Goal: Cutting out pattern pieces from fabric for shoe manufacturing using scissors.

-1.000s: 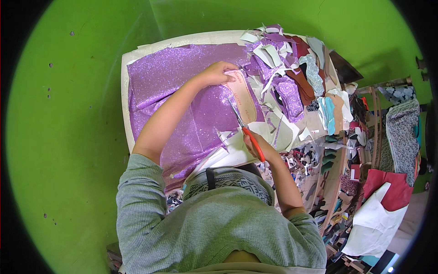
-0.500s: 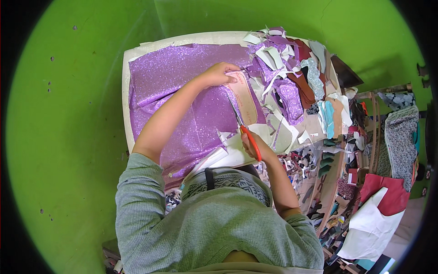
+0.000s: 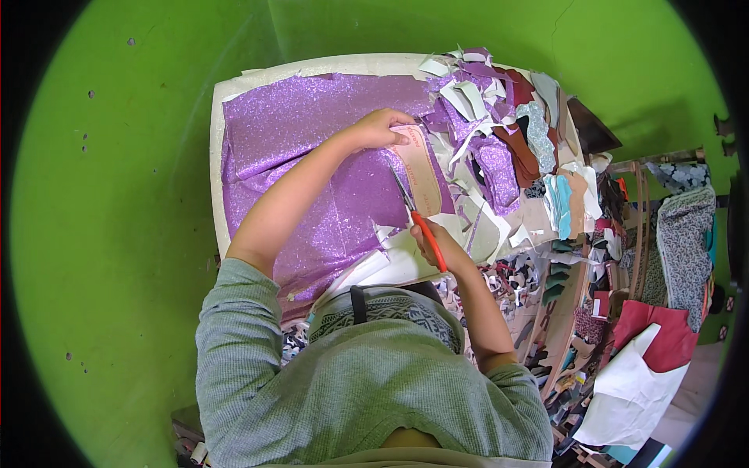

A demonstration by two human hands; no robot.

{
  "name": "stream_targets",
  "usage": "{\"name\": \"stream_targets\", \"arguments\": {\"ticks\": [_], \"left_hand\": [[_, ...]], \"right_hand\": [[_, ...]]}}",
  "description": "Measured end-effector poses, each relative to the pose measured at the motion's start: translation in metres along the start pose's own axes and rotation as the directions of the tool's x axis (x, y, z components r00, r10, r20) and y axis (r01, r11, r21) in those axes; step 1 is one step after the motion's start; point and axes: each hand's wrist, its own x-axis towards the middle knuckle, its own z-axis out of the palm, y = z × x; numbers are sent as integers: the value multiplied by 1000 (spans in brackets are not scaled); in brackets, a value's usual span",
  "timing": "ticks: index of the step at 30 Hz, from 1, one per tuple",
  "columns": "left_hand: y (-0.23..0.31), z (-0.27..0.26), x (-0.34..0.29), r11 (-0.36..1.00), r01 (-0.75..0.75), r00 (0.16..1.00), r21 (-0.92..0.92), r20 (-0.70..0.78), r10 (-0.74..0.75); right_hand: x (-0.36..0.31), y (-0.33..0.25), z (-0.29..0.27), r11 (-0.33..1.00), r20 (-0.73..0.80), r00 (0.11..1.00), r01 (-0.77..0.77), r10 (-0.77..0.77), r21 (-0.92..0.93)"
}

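Note:
Purple glitter fabric [image 3: 312, 199] covers most of the table and is folded over in its far part. On its right part lies a pale tan insole-shaped template [image 3: 424, 179] with red print. My left hand [image 3: 380, 129] grips the far end of this template together with the fabric, thumb on top. In my right hand [image 3: 437, 242] are scissors [image 3: 431, 243] with orange-red handles. Their blades point away from me, along the left edge of the template, with fabric about them. Whether the blades are parted is hard to see.
Purple and white offcuts [image 3: 468, 97] are heaped right of the template. Beside them lie cut brown pieces [image 3: 515, 152] and light blue pieces [image 3: 559, 199]. The table's pale rim [image 3: 219, 171] shows at the left. Racks and patterned fabric [image 3: 686, 234] stand at the right, by a green wall [image 3: 117, 234].
Both hands, the scissors and the template stay nearly in place. The whole view has shifted very slightly.

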Motion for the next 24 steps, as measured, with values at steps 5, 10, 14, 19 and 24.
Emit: {"name": "stream_targets", "arguments": {"ticks": [5, 10, 14, 19, 24], "left_hand": [[3, 2, 0, 1000, -6, 1000, -20, -28, 6], [-3, 2, 1, 1000, -23, 999, -10, -26, 22], [5, 1, -4, 1000, 17, 1000, -27, -3, -17], [1, 2, -3, 999, -7, 1000, -48, -8, 7], [2, -1, 1, 996, 36, 999, -83, 12, -35]], "right_hand": [[3, -2, -3, 994, -45, 999, 0, -5, -112], [5, -18, -3, 980, -2, 990, -139, 140, -143], [-1, -33, -5, 962, 30, 962, -271, 272, -22], [4, -23, -9, 995, -13, 1000, -11, 10, -97], [8, -35, -18, 979, -28, 997, -72, 68, -192]]}}
